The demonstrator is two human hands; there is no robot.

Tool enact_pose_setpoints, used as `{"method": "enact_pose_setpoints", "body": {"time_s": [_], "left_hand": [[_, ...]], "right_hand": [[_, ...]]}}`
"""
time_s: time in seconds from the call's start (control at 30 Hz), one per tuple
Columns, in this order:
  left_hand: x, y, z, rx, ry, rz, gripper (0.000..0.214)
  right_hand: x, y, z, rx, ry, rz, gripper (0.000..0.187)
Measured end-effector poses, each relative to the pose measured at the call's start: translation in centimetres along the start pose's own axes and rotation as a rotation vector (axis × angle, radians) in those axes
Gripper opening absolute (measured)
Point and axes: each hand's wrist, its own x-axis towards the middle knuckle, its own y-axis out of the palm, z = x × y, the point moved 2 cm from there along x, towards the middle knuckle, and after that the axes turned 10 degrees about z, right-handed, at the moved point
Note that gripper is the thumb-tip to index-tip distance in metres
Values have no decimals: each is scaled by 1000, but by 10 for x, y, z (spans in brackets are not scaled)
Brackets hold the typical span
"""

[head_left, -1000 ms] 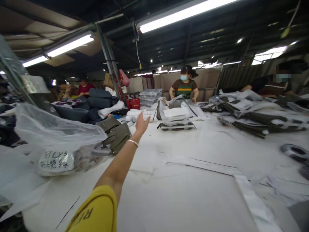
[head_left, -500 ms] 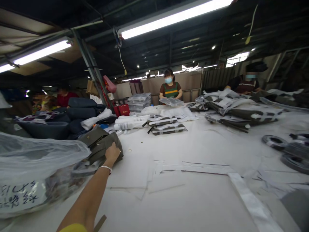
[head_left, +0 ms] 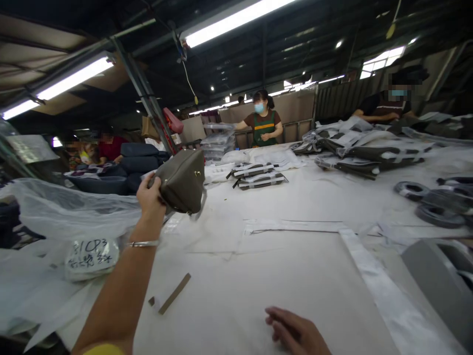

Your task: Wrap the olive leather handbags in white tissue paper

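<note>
My left hand (head_left: 151, 198), with a bracelet at the wrist, grips the near left side of an olive-brown handbag (head_left: 185, 180). The bag hangs tilted above the white table (head_left: 266, 276), showing small gold-coloured metal fittings. What lies under my fingers on the bag is hidden. Low in the picture my right hand (head_left: 297, 331) hovers over the tabletop, its fingers loosely bent and apart, with nothing seen in them. Between my two arms a narrow brown strip (head_left: 175, 293) lies on the table. Clear plastic (head_left: 81, 207) spreads beside my left forearm.
A handwritten label (head_left: 91, 256) shows at left. Flat wrapped pieces (head_left: 258, 177) lie mid-table, and a larger heap (head_left: 362, 148) sits at back right. Dark rolls (head_left: 439, 214) and a grey object (head_left: 436, 281) stand at right. A co-worker (head_left: 263, 123) is across the table.
The handbag has come up off the table in my left hand. My right hand has entered at the bottom. The co-worker opposite now reaches toward the wrapped stack.
</note>
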Motion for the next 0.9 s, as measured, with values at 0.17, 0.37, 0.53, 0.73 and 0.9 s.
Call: {"method": "enact_pose_setpoints", "body": {"time_s": [0.17,0.37,0.53,0.73,0.9], "left_hand": [[-117,13,-14,-352,-85,124,45],[-297,32,-3,-694,-519,388,49],[-389,5,-8,-849,-782,664,53],[-412,-34,-35,-341,-733,1700,38],[-359,-41,-44,85,3,1316,21]], "right_hand": [[15,15,45,659,78,77,75],[8,22,74,987,-52,-130,61],[-30,-29,55,721,132,-415,46],[-21,-122,47,197,311,-261,74],[-39,-131,73,-613,87,-486,64]]}}
